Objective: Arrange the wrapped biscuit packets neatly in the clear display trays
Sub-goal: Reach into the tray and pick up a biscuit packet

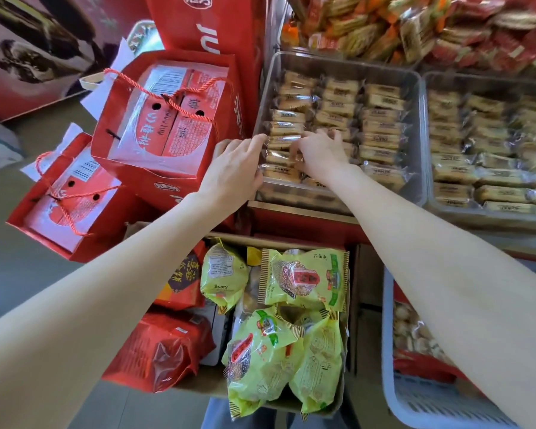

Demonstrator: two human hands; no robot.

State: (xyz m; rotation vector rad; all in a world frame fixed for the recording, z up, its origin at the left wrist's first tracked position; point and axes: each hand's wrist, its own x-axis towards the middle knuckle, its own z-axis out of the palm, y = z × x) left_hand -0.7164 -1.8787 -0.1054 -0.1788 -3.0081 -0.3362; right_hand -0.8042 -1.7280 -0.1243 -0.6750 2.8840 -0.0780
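Both hands work the left clear tray (415, 88): left hand (232, 168) rests straight-fingered on its near-left corner, right hand (319, 153) pinches a wrapped biscuit packet (283, 156) in the left column. Straightening that column seems underway; next, seat the packet flush.

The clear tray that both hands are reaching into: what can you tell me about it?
The clear tray is a shallow, see-through plastic rectangle standing on a red counter. It holds three columns of wrapped biscuit packets, laid flat. The left hand rests on its near-left corner; the right hand pinches packets in the left column. A second tray sits alongside, to its right.
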